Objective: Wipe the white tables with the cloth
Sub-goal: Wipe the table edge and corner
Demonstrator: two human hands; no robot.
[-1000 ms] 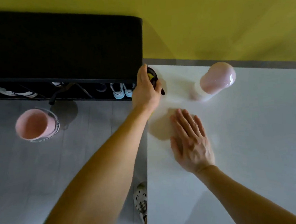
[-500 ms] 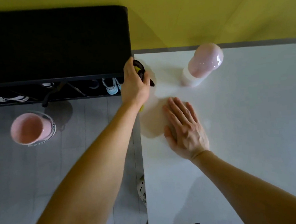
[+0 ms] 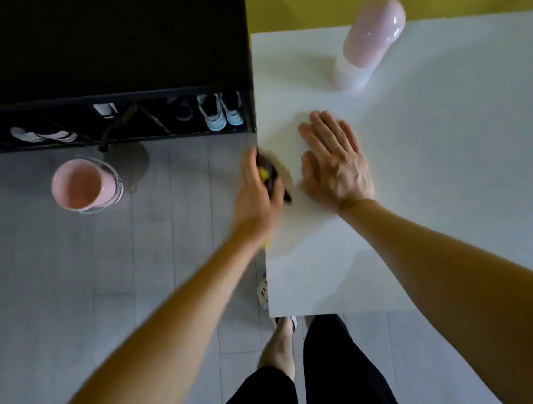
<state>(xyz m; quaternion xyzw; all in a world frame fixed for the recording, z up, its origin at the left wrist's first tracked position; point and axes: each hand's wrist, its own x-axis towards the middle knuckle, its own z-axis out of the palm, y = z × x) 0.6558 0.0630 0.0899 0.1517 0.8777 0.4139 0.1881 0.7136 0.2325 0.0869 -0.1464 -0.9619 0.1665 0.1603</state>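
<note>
White desk [image 3: 447, 189], left edge: left hand [image 3: 255, 199], fingers [image 3: 249, 168] curled round the cloth [image 3: 269, 173], had slid nearer from the far corner; right hand [image 3: 335, 162] lay flat.

Smooth white table [image 3: 445, 164], glossy lamp [image 3: 370, 36]

Centre of frame: left hand [image 3: 255, 199] grips a dark-and-yellow cloth [image 3: 269, 173] at the white table [image 3: 447, 189]'s left edge; right hand [image 3: 335, 162] lies flat just beside it. Upper right: pink container [image 3: 370, 43], upright.
</note>
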